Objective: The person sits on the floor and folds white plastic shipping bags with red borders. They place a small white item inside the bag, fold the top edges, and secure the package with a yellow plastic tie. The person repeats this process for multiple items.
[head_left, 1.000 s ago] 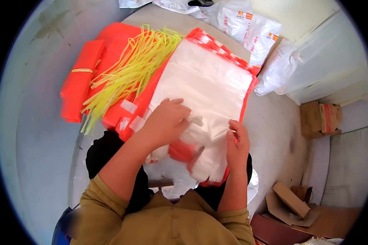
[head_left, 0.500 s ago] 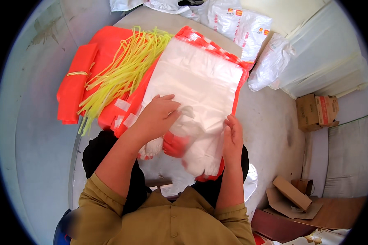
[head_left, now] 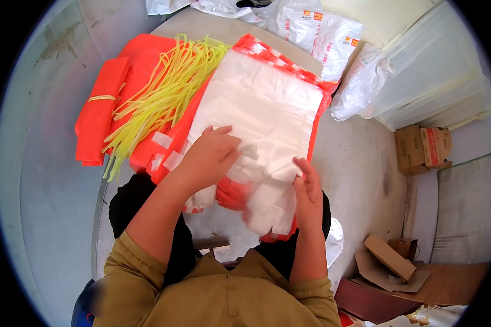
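Observation:
A stack of thin plastic bags [head_left: 262, 101], white on top with red edges and handle-like ends, lies in front of me and hangs over my lap. My left hand [head_left: 211, 152] rests on the left part of the stack, fingers stretched to the right and thumb apart. At the stack's right edge is my right hand [head_left: 309, 188], its thumb and forefinger apart over the white plastic. Between my hands the lower ends of the bags are bunched, with a red patch [head_left: 232, 193] showing through. The undersides of both hands are hidden.
Yellow-green strips [head_left: 166, 92] lie over red plastic [head_left: 147, 52] at the left, beside a tied red bundle [head_left: 102, 111]. White printed sacks [head_left: 322, 38] stand at the back. A cardboard box [head_left: 423, 150] is at the right, and opened cartons [head_left: 390, 261] lie lower right.
My right hand has shifted slightly left and inward over the stack's edge, and its forefinger has moved away from its thumb. The left hand stays in place.

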Tool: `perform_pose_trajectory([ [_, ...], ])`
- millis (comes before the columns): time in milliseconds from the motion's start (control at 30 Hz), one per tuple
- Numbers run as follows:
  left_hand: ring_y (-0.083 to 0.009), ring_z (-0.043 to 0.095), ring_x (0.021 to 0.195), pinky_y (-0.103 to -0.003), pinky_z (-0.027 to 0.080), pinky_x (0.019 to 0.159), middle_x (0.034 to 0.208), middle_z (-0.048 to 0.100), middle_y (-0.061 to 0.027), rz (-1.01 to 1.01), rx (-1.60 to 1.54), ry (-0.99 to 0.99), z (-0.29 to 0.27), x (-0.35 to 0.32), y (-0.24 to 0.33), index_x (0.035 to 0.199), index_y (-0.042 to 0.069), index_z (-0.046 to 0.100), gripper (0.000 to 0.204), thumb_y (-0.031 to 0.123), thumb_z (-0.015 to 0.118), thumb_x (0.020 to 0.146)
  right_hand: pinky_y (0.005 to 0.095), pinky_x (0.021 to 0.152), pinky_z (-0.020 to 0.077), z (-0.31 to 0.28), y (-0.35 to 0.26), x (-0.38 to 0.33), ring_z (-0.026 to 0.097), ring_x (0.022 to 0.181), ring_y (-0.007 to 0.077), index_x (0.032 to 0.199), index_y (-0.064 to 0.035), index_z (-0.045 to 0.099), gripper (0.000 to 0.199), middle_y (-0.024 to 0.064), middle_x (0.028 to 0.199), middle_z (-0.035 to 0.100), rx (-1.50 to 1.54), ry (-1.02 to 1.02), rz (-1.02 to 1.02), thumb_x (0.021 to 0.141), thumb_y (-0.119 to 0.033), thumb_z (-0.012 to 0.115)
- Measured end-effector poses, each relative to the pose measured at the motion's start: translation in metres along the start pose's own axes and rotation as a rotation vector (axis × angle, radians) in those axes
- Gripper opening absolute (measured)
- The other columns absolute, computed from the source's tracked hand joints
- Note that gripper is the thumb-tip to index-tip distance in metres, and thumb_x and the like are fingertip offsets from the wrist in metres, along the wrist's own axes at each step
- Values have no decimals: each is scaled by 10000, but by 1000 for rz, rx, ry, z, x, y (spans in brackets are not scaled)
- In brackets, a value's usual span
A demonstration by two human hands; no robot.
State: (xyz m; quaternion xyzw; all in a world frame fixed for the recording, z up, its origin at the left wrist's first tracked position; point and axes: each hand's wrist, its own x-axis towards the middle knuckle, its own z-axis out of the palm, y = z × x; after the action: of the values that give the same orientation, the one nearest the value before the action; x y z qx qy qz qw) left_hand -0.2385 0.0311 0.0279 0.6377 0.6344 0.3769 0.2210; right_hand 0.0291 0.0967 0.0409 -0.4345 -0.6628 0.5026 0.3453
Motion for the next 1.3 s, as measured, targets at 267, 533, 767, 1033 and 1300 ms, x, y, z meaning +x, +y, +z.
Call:
perform_pose_trajectory([
  [267, -414, 485, 1428, -597, 347, 1194, 1322, 685, -135, 155, 191, 2, 0, -8, 5, 992, 12, 664, 78, 64, 648, 937, 316, 1012, 488, -13, 8, -40, 625, 1121, 142, 1315, -29, 637, 308, 61, 1252, 700, 218, -208, 218, 1025, -85, 547],
  [533, -397, 533, 1377, -570, 409, 1157, 1288, 681, -132, 266, 199, 32, -2, -13, 1, 963, 28, 669, 102, 37, 679, 862, 290, 965, 500, -6, -13, -5, 630, 1035, 123, 1255, -62, 676, 254, 20, 1154, 701, 246, -132, 231, 1050, -107, 533],
  [767, -372, 595, 1271, -547, 470, 1088, 1149, 696, -91, 342, 227, 53, 0, -17, -5, 947, 64, 698, 210, 20, 722, 743, 246, 913, 450, 22, -32, 53, 562, 1024, 79, 1364, -113, 632, 358, -23, 1177, 706, -17, -254, 215, 1108, -288, 453],
  [1033, -356, 595, 1280, -550, 468, 1094, 1161, 697, -77, 335, 228, 36, -1, -16, -4, 947, 93, 717, 215, 33, 727, 741, 228, 857, 413, 39, -21, 72, 541, 1026, 64, 1511, -150, 499, 478, -29, 1235, 729, 83, -315, 228, 1125, -413, 395],
  [1300, -353, 581, 1299, -563, 460, 1099, 1187, 684, -81, 311, 234, 7, -3, -16, 3, 951, 106, 719, 222, 29, 714, 743, 255, 812, 503, 48, -22, 74, 609, 945, 104, 1540, -110, 460, 536, 49, 1260, 723, 211, -385, 176, 1122, -442, 406],
])
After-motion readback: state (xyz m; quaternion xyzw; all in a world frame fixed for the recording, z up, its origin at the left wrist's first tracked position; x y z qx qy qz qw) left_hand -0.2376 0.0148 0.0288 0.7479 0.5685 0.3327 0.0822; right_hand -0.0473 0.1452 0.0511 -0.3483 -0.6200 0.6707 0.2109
